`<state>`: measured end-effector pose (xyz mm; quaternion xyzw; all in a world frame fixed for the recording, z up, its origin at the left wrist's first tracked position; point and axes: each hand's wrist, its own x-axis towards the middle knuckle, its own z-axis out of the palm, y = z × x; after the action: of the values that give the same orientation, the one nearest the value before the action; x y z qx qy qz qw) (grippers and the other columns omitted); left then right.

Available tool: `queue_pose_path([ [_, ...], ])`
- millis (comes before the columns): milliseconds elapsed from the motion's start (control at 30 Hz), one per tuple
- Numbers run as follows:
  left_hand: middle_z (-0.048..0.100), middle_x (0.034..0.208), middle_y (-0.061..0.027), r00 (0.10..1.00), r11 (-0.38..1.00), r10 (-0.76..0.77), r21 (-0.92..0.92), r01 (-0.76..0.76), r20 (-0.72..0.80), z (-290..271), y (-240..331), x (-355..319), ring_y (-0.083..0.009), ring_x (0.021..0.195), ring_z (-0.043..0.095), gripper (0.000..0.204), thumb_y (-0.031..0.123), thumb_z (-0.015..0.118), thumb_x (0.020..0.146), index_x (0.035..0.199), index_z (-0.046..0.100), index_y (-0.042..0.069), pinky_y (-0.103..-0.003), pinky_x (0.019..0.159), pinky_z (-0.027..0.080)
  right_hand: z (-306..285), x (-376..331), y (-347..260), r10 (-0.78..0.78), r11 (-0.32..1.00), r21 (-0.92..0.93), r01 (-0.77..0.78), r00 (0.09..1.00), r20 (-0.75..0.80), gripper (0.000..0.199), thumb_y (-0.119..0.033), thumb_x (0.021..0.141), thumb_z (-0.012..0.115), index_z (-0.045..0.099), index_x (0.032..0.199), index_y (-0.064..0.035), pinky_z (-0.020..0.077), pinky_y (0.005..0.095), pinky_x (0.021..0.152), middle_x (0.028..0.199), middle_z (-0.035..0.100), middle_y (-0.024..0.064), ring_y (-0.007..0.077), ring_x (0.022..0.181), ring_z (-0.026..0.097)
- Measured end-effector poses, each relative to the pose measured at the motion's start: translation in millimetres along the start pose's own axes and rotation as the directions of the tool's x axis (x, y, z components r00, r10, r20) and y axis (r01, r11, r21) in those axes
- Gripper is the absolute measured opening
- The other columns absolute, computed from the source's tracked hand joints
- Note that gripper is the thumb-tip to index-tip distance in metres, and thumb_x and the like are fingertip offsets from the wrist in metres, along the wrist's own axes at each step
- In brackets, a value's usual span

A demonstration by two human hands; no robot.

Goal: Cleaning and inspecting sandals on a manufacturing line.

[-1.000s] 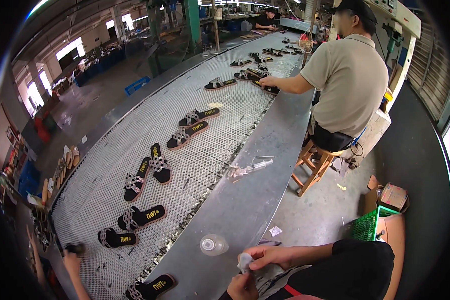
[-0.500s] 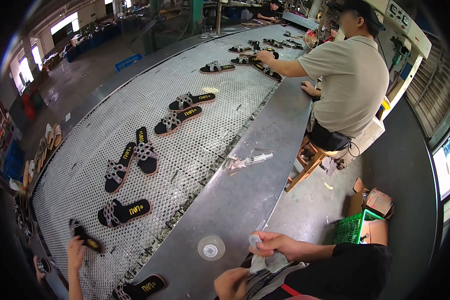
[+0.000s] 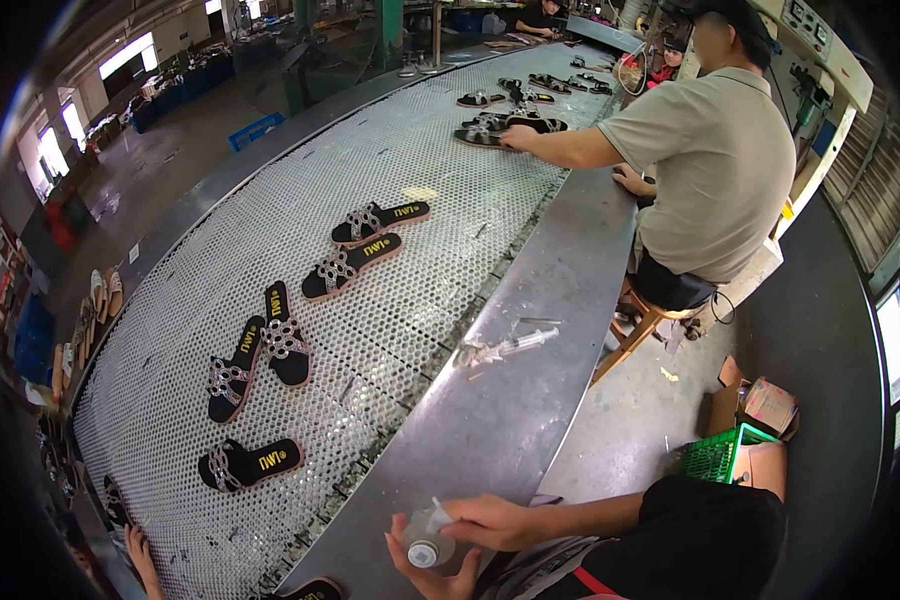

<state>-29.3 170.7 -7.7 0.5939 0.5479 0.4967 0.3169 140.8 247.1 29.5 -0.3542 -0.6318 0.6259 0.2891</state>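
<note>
Far left, I've a co-worker's hand (image 3: 140,555) beside a sandal (image 3: 117,502); now my left hand (image 3: 440,582) curls round the clear bottle (image 3: 425,551) by the metal ledge (image 3: 435,440), and slack fingers could drop it! My right (image 3: 490,522) pinches a white piece (image 3: 438,516), unclear what, at its side; too hard a push might tip it.

The bottle (image 3: 436,541) was formed of clear, smooth, glossy plastic. The ledge (image 3: 470,430) was surfaced in grey metal with a dull sheen, the belt (image 3: 170,320) in pale, rough-looking mesh. Sandals (image 3: 352,268) were fitted with matt black insoles (image 3: 278,459) and glittering straps (image 3: 227,376); the stool (image 3: 627,346) was made of wood, the crate (image 3: 713,457) of plastic.
</note>
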Motion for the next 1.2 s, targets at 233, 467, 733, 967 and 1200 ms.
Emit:
queue_pose_path([
  [233,0.052,0.143,-0.0263,0.995,0.996,-0.055,-0.079,0.048,-0.088,21.1,-39.5,-3.8,-0.0398,0.127,0.056,0.089,0.026,0.086,0.086,0.155,0.033,0.005,-0.05,0.105,0.046,-12.0,0.5,11.1,-0.335,0.935,-0.117,0.334,0.942,0.008,0.012,-0.012,0.103,0.058,0.059,0.112,-0.0041,0.0511,0.0398,0.071,0.095,0.059,0.0136,0.0359,0.085,0.063],
  [467,0.052,0.137,-0.0232,0.988,0.985,0.149,0.084,-0.152,0.041,30.5,-19.0,0.6,-0.0371,0.118,0.056,0.085,0.022,0.087,0.083,0.152,0.04,0.003,-0.048,0.101,0.046,-30.7,-22.7,6.9,-0.563,0.782,-0.364,0.506,0.824,-0.065,0.022,-0.004,0.089,0.071,0.066,0.111,-0.0023,0.0498,0.0392,0.057,0.095,0.06,0.0123,0.0326,0.069,0.063],
  [733,0.051,0.136,-0.0238,0.996,0.985,0.085,0.152,-0.08,-0.026,37.6,-18.7,-43.3,-0.0393,0.12,0.052,0.077,0.02,0.081,0.088,0.151,0.042,-0.001,-0.048,0.105,0.042,-30.9,-42.5,-1.0,-0.654,0.602,-0.538,0.59,0.751,0.093,0.01,-0.01,0.091,0.066,0.057,0.095,-0.0069,0.049,0.0395,0.05,0.087,0.052,0.0092,0.0302,0.06,0.06],
  [967,0.054,0.126,-0.0156,0.968,0.987,0.161,0.04,-0.156,-0.193,49.1,-15.4,-46.3,-0.0292,0.114,0.057,0.075,0.022,0.086,0.083,0.141,0.046,-0.001,-0.042,0.1,0.044,-3.8,-36.4,-1.4,-0.606,0.516,-0.671,0.532,0.781,0.154,0.018,-0.022,0.089,0.073,0.066,0.096,-0.0081,0.0591,0.0378,0.06,0.105,0.065,0.0095,0.0275,0.074,0.071],
  [1200,0.043,0.142,-0.0238,0.994,0.998,0.057,-0.012,-0.059,-0.094,51.2,-41.5,-55.4,-0.0377,0.127,0.05,0.096,0.027,0.087,0.082,0.153,0.031,-0.003,-0.048,0.109,0.04,-3.3,-37.8,-1.7,-0.546,0.493,-0.727,0.479,0.82,0.171,0.024,-0.03,0.094,0.072,0.068,0.101,-0.0066,0.0605,0.0355,0.067,0.112,0.066,0.0128,0.0283,0.082,0.072],
])
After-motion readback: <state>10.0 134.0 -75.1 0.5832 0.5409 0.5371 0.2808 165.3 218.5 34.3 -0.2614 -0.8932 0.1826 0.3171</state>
